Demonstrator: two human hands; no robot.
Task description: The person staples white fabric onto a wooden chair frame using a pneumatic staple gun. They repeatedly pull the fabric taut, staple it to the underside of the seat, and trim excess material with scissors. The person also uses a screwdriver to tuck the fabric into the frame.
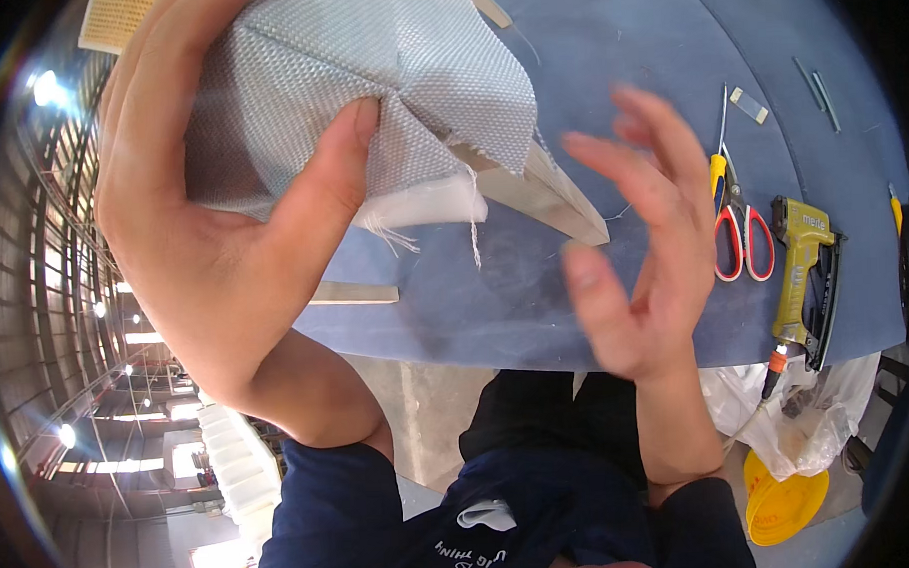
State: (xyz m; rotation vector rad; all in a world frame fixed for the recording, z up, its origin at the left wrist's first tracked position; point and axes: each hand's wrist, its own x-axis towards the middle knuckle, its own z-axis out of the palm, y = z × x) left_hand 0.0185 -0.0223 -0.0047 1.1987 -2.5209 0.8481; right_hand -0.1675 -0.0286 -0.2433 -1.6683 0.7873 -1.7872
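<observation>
Light grey woven fabric [457,64] covers a padded piece at the upper left, its cut edge frayed. My left hand [202,228] is closed around this piece, with the thumb pressed on a fold where creases meet. White padding [437,206] shows under the fabric's near edge, with loose threads hanging beside it. A pale wooden leg or bar [557,202] sticks out from beneath the fabric to the right. Apart from the piece, my right hand [658,247] is raised above the table, its fingers spread and slightly blurred, nothing visible in them.
On the blue-grey table [626,38] at the right lie red-handled scissors [743,242], a yellow-handled tool [718,180] and a green staple gun [802,252] with a hose. Thin strips [818,96] lie farther back. Below the edge are plastic bags [829,411] and a yellow bucket [783,503].
</observation>
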